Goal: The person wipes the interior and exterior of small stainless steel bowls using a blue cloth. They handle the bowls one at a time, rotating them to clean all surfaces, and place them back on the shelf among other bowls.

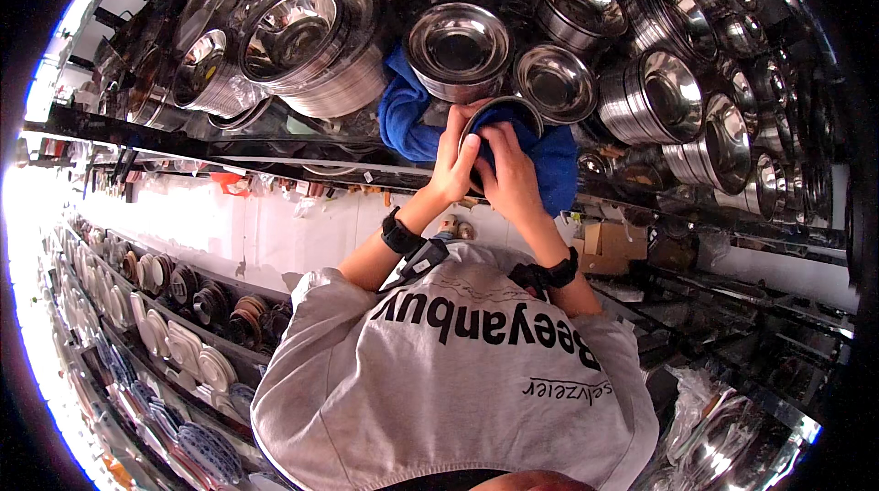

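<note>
A stainless steel bowl point(511, 105) is tilted up between my two hands at the shelf's front edge. My left hand point(453, 158) grips its rim from the left side, thumb near the opening. Inside the bowl, the fingers of my right hand point(508, 168) press on a blue cloth point(555, 168), part of which hangs down at the right. More blue cloth point(405, 110) lies on the shelf to the left, partly under a stack of steel bowls point(458, 44). A smaller steel bowl point(555, 82) stands just beyond my right hand.
Stacked steel basins point(295, 37) stand at the left of the shelf point(329, 154). Tilted bowl stacks point(652, 96) crowd the right. Below are a cardboard box point(614, 244) at the right and racks of plates point(185, 347) at the left.
</note>
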Motion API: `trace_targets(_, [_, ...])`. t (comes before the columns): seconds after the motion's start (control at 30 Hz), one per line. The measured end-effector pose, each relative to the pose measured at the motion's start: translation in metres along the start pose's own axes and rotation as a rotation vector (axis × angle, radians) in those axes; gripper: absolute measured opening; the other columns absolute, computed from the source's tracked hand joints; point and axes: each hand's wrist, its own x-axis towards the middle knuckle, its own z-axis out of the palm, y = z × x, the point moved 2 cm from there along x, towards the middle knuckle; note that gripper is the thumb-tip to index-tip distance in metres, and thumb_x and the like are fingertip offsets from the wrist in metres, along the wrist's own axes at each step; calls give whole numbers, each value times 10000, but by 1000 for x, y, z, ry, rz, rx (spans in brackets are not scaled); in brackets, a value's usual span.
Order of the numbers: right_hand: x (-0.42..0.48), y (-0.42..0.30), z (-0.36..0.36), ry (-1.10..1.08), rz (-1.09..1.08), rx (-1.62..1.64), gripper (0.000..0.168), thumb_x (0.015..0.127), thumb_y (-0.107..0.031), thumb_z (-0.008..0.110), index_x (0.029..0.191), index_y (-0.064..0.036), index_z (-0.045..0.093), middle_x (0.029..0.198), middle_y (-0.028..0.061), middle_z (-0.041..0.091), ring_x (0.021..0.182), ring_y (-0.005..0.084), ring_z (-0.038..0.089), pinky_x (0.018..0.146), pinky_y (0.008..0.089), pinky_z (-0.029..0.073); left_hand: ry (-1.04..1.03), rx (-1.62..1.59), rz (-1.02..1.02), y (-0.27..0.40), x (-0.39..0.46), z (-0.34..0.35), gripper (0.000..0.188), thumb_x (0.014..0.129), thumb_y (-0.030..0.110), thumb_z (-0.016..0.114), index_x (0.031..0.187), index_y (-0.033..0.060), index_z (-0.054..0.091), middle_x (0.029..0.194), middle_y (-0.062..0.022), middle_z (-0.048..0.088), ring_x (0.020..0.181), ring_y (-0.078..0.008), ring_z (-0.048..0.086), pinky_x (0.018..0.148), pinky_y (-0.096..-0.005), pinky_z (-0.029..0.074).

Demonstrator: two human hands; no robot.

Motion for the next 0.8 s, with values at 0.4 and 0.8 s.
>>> trace_targets(0.4, [-11,9,-26,60,111,-451,207,827,-43,688,1026,-101,674,997,83,585,886,323,651,760,419,529,-46,41,-94,1,4,-5,652,1027,503,384,1446,12,478,1234,-142,663,993,-215,623,972,-357,465])
trace_targets(0.8, [3,6,2,-60,-58,-145,396,812,-45,675,1178,-47,524,1080,174,533,853,388,639,701,467,535,-7,74,19,1,7,-2,705,1015,523,328,1399,-41,507,1327,-214,608,1266,-308,563,1094,-375,376])
